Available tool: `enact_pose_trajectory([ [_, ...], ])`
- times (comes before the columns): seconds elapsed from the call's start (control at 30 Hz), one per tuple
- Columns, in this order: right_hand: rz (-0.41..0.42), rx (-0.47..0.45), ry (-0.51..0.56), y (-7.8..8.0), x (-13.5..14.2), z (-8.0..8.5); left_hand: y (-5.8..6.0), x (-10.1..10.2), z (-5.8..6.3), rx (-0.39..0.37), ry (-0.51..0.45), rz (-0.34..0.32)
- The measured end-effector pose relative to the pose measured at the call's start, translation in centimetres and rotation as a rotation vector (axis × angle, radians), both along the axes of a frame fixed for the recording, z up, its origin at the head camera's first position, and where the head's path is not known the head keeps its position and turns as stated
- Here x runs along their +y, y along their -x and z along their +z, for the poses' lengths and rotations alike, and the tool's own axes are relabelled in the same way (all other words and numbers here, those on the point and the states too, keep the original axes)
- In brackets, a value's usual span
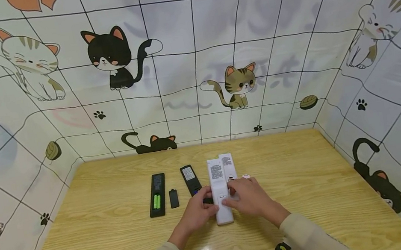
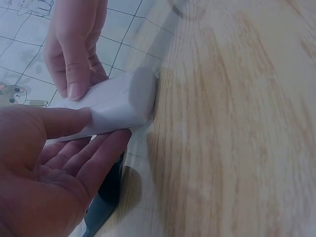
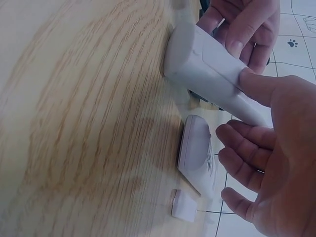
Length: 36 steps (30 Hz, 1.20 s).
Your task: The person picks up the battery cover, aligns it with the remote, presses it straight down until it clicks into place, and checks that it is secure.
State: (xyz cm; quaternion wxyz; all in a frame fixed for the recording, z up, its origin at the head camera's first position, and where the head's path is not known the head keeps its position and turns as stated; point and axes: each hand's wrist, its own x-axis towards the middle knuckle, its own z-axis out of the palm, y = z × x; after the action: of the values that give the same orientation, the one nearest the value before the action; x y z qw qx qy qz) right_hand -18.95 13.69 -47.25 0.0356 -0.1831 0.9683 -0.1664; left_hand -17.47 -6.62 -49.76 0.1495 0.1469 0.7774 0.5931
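The white remote was held between both hands near the middle of the table, its back turned up. By the left hand it was gripped along its left side, the thumb laid against the upper edge and the fingers curled under. By the right hand it was pinched from the other side, the thumb pressed at the edge of the cover, the outer fingers loosely bent and clear of the case.

The step in hand was judged to be work on that cover, which looked seated; whether it was being closed or opened could not be told. For the next move, a firm left grip and a push or slide of the right thumb seemed to be called for.

The long axis was pointed almost straight away from the person. The printed label was carried on the far half, the cover on the near half. By the wrist views, the near end was set low over the wood; whether it was touched down could not be made out. Just beyond, to the right, a second white remote was laid.
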Motion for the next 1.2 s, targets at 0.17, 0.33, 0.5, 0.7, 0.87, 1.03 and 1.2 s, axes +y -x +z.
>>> enact_pose_trajectory([
  [0.17, -0.005, -0.007, -0.002, 0.05, -0.09, -0.04, -0.04, 0.02, -0.04, -0.002, 0.000, 0.001],
  [0.33, -0.003, -0.016, 0.009, -0.02, -0.25, 0.08, 0.04, 0.03, -0.19, 0.007, 0.017, 0.002],
  [0.5, -0.003, -0.015, 0.006, -0.08, -0.38, 0.16, 0.07, 0.02, -0.32, 0.011, 0.024, 0.002],
  [0.7, -0.009, -0.014, 0.009, -0.01, -0.42, 0.14, 0.03, 0.03, -0.29, 0.016, 0.023, 0.001],
  [0.87, -0.015, -0.014, 0.009, 0.12, -0.45, -0.05, -0.07, -0.04, -0.16, 0.015, 0.003, -0.001],
  [1.03, -0.017, -0.004, 0.004, 0.14, -0.45, -0.16, -0.14, -0.09, -0.14, 0.009, -0.019, 0.000],
  [1.2, -0.015, 0.011, -0.010, -0.02, -0.48, 0.01, -0.18, -0.11, -0.10, 0.008, -0.027, 0.001],
])
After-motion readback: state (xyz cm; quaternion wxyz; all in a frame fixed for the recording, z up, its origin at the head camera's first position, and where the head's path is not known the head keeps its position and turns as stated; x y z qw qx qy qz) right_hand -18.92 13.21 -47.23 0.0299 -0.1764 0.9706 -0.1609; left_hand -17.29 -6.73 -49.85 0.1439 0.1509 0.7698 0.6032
